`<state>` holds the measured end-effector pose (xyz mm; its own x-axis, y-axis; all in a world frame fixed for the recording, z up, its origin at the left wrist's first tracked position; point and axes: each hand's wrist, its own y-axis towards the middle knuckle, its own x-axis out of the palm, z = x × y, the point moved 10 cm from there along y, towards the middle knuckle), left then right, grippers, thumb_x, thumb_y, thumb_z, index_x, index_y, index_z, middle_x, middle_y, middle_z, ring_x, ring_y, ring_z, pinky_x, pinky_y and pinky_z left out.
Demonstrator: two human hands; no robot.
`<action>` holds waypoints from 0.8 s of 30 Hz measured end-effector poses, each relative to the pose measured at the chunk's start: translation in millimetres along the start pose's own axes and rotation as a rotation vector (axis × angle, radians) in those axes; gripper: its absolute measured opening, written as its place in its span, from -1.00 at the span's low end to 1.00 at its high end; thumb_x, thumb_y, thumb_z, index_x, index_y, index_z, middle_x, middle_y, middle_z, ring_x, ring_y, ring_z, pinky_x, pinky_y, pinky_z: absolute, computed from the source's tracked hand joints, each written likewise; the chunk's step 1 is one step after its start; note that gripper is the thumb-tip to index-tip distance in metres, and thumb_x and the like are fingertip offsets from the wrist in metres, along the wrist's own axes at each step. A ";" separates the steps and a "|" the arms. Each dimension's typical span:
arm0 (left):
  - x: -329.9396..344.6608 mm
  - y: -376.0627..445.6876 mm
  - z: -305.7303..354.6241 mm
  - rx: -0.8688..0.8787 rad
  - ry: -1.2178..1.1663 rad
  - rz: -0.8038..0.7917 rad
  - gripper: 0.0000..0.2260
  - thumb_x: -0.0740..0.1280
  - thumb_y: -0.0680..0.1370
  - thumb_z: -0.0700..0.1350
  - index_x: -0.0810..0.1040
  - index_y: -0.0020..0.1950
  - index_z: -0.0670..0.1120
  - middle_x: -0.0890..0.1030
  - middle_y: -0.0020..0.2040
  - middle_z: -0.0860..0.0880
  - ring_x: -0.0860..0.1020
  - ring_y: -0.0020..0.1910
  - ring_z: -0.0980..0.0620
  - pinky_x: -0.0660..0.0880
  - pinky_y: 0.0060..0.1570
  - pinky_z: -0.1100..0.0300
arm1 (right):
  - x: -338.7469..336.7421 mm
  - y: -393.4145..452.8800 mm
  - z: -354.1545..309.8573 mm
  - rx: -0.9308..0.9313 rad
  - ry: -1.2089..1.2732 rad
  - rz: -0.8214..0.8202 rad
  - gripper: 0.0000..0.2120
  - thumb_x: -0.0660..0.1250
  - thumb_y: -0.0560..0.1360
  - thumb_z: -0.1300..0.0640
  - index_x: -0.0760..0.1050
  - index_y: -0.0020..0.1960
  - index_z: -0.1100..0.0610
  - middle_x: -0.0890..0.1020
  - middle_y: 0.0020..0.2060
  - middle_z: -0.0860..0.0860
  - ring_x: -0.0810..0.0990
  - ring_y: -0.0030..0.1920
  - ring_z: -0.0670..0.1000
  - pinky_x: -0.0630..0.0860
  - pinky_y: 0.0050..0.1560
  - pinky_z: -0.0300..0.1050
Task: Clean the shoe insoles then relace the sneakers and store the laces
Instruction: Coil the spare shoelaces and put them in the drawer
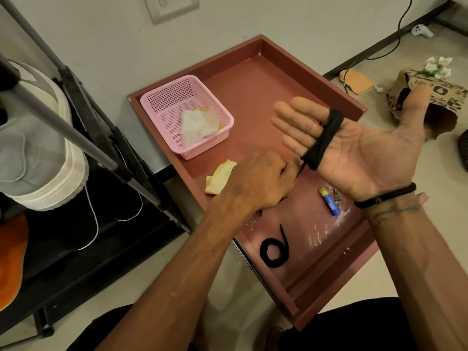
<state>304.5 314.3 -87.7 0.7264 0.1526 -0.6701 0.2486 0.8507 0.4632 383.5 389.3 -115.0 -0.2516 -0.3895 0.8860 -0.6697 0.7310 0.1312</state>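
Observation:
My right hand [354, 148] is held flat, palm up, over a red-brown drawer [253, 79]. A black lace [321, 140] is wound in several turns around the base of its fingers. My left hand [258, 183] is closed just below it and pinches the loose end of that lace. A second black lace [273, 252] lies coiled on the drawer floor near the front. A grey and white sneaker [38, 148] rests on the black rack [106, 138] at the left, with white lace loops hanging below it.
A pink basket [162, 102] holding white wipes stands at the drawer's back left. A yellow cloth [220, 178] and a blue tube [329, 201] lie on the drawer floor. An orange insole [10, 262] lies low on the rack. A paper bag [435, 97] sits on the floor at right.

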 end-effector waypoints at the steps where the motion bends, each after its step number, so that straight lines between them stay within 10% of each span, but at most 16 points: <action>1: 24.1 6.5 -29.7 -0.175 0.006 -0.121 -0.63 0.31 0.54 -0.21 0.22 -0.40 -0.13 0.25 -0.67 -0.06 0.23 -0.49 -0.17 0.19 -0.38 0.32 | -8.2 -0.4 -2.9 -0.024 -0.020 0.022 0.37 -0.18 0.26 -0.73 -0.10 0.60 0.39 0.03 0.58 0.37 0.01 0.60 0.33 -0.20 0.61 0.17; 10: 52.0 41.5 -61.1 -0.102 0.111 -0.245 -0.46 0.24 0.69 0.03 0.19 -0.48 0.03 0.25 -0.57 0.08 0.26 -0.60 0.08 0.07 -0.47 0.19 | -57.5 -4.2 10.5 0.099 -0.416 0.340 0.27 -0.09 0.29 -0.67 0.29 0.49 0.41 0.43 0.43 0.33 0.41 0.47 0.26 0.20 0.55 0.18; 14: 43.3 45.9 -61.8 -0.104 0.111 -0.190 -0.50 0.20 0.69 0.08 0.35 -0.45 -0.03 0.36 -0.51 0.06 0.32 -0.56 0.07 0.19 -0.46 0.13 | -50.4 -5.8 35.5 0.319 -0.619 0.318 0.21 -0.38 0.35 -0.63 0.64 0.13 0.30 0.69 0.08 0.24 0.66 0.20 0.12 0.45 0.39 0.02; 24: -12.6 49.3 -93.5 -0.243 0.271 0.084 -0.43 0.22 0.70 0.13 0.34 -0.46 -0.11 0.23 -0.58 0.04 0.27 -0.57 -0.04 0.12 -0.49 0.16 | -49.1 -34.9 86.7 0.903 -0.737 -0.003 0.30 -0.25 0.30 -0.67 0.40 0.40 0.45 0.49 0.36 0.36 0.38 0.47 0.32 0.05 0.60 0.23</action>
<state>247.7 401.3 -110.7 0.5338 0.3266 -0.7800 0.0126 0.9192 0.3936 358.7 334.3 -201.7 -0.3955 -0.8389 0.3739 -0.8501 0.1802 -0.4948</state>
